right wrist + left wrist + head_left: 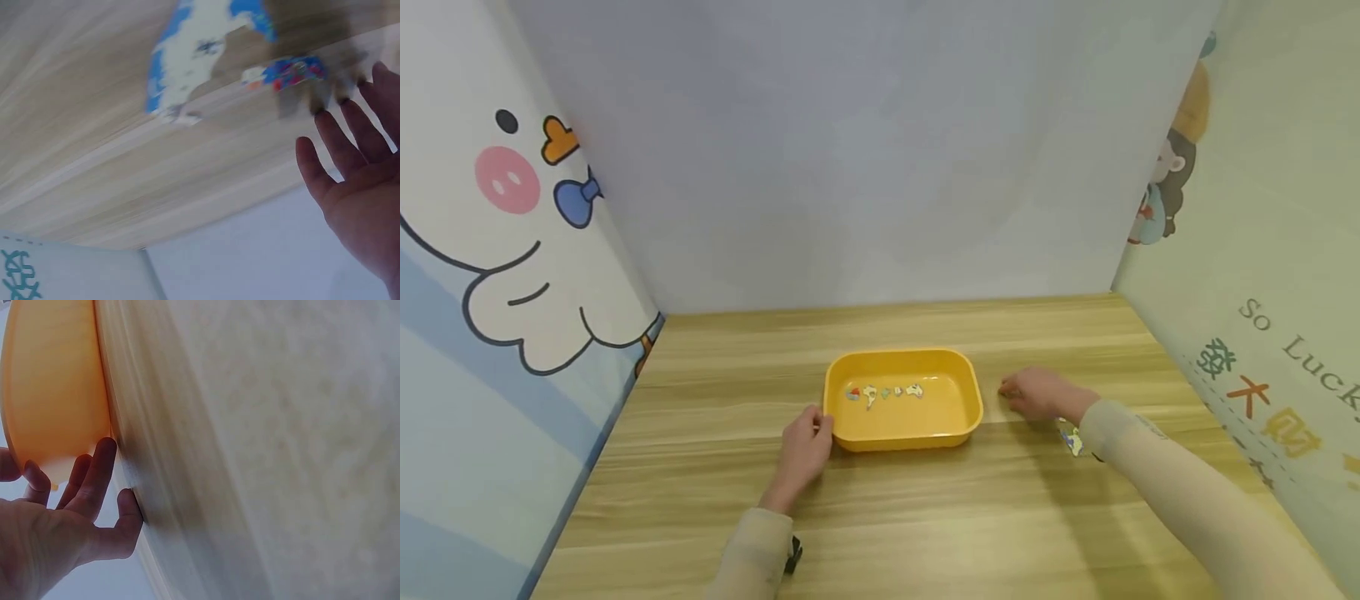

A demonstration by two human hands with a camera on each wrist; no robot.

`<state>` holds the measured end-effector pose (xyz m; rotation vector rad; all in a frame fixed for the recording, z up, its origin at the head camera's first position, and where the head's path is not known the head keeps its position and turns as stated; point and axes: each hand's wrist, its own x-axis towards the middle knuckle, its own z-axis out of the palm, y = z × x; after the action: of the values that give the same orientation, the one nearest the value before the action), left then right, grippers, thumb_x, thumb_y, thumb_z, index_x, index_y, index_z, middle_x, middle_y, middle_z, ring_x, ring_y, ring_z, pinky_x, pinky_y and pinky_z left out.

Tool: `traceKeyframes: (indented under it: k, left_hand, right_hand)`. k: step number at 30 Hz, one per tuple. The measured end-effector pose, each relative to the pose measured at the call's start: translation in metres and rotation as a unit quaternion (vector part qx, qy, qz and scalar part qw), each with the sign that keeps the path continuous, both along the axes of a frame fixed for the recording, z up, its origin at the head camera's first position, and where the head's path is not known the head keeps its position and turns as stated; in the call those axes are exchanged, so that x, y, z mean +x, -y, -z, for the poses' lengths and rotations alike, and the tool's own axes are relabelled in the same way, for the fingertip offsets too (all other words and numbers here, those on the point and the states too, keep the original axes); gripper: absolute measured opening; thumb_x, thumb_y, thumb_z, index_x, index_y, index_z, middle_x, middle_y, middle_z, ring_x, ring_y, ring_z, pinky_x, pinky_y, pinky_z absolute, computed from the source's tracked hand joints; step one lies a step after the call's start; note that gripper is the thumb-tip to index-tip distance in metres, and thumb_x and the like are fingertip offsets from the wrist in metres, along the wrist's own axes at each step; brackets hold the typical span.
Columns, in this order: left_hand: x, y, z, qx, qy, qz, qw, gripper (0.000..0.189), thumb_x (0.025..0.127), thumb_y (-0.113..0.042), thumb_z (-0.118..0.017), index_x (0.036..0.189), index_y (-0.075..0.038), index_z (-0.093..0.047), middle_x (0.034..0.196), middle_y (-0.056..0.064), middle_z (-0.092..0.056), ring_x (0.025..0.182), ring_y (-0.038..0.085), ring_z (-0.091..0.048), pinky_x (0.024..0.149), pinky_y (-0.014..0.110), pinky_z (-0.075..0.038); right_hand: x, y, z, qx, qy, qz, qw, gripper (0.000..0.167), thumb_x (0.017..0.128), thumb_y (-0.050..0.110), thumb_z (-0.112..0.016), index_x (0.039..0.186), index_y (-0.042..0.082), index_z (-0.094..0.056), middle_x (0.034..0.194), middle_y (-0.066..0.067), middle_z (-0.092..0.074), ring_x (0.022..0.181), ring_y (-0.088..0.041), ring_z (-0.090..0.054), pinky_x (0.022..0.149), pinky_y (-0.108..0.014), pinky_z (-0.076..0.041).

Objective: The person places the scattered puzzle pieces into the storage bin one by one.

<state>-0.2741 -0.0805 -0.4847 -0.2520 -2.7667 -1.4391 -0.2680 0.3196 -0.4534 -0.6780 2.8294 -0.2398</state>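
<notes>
A yellow plastic tray (pixel 904 442) lies on the table, with several small flat cut-out pictures (pixel 870 395) in a row inside. My left hand (pixel 805 446) holds the tray's left side at the rim; in the left wrist view its fingers (pixel 94 481) are bent against the outer wall, the little finger touching the table. Right of the tray, my right hand (pixel 1041 393) reaches down with fingertips at the tabletop. Nothing shows clearly between its fingers (pixel 337 140). By its wrist lies a larger cut-out (pixel 1072 442), and a blue-and-red piece (pixel 294 72) lies near the fingertips.
The wood-grain table (pixel 715 475) meets a plain pale wall (pixel 850 183) at the back. A cartoon bird wall hanging (pixel 550 275) stands at the left, and a pale green printed one (pixel 1262 275) at the right. Part of the cut-outs is hidden under the right forearm.
</notes>
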Motion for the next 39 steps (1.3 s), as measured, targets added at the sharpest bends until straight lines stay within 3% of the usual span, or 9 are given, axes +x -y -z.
traceKeyframes:
  k: [8, 13, 18, 27, 33, 39]
  left_hand:
    - [-0.002, 0.003, -0.004, -0.006, 0.010, 0.004, 0.9999, 0.018, 0.096, -0.015, -0.050, 0.080, -0.008, -0.050, 0.080, 0.008, -0.059, 0.077, 0.021, -0.057, 0.066, 0.034, -0.049]
    - [-0.004, 0.004, -0.005, -0.007, 0.011, 0.005, 0.9999, 0.018, 0.096, -0.015, -0.049, 0.080, -0.008, -0.050, 0.080, 0.008, -0.058, 0.079, 0.022, -0.058, 0.067, 0.035, -0.049]
    - [-0.005, 0.003, -0.007, -0.008, 0.007, 0.009, 0.9999, 0.018, 0.096, -0.015, -0.049, 0.079, -0.008, -0.049, 0.080, 0.008, -0.059, 0.080, 0.022, -0.058, 0.067, 0.035, -0.049]
    - [-0.004, 0.001, -0.008, -0.007, -0.001, 0.010, 0.9999, 0.018, 0.095, -0.015, -0.048, 0.079, -0.008, -0.049, 0.079, 0.008, -0.057, 0.079, 0.023, -0.058, 0.067, 0.035, -0.048]
    - [0.001, 0.002, -0.004, -0.013, 0.011, 0.007, 0.9998, 0.018, 0.096, -0.015, -0.049, 0.079, -0.008, -0.050, 0.081, 0.008, -0.058, 0.079, 0.022, -0.057, 0.068, 0.035, -0.048]
    - [0.002, 0.003, -0.006, -0.004, 0.007, 0.011, 0.9999, 0.018, 0.096, -0.015, -0.048, 0.079, -0.008, -0.049, 0.081, 0.008, -0.059, 0.081, 0.022, -0.058, 0.069, 0.036, -0.049]
  right_hand:
    - [0.002, -0.028, -0.002, -0.031, 0.074, 0.098, 0.9920, 0.029, 0.076, 0.008, -0.077, 0.101, -0.003, -0.065, 0.095, -0.011, -0.062, 0.090, -0.030, -0.059, 0.079, -0.044, -0.049]
    - [-0.001, -0.034, -0.001, -0.040, 0.097, 0.132, 0.9857, 0.017, 0.074, 0.005, -0.077, 0.082, 0.004, -0.063, 0.078, -0.002, -0.058, 0.073, -0.020, -0.056, 0.067, -0.035, -0.049]
    - [-0.001, -0.035, -0.004, -0.040, 0.101, 0.132, 0.9853, 0.016, 0.073, 0.004, -0.076, 0.072, 0.008, -0.061, 0.070, 0.001, -0.057, 0.066, -0.016, -0.054, 0.061, -0.032, -0.047]
    - [0.002, -0.040, -0.012, -0.071, 0.126, 0.143, 0.9790, 0.010, 0.074, 0.003, -0.075, 0.078, 0.003, -0.066, 0.073, -0.001, -0.061, 0.067, -0.017, -0.056, 0.061, -0.034, -0.049]
    - [0.002, -0.042, -0.014, -0.103, 0.153, 0.106, 0.9771, 0.004, 0.075, -0.001, -0.071, 0.077, 0.001, -0.070, 0.068, 0.000, -0.063, 0.060, -0.014, -0.056, 0.056, -0.030, -0.049]
    - [-0.007, -0.035, -0.030, -0.142, 0.153, 0.070, 0.9755, 0.014, 0.078, -0.007, -0.064, 0.090, -0.005, -0.071, 0.073, -0.004, -0.067, 0.061, -0.017, -0.061, 0.059, -0.032, -0.051]
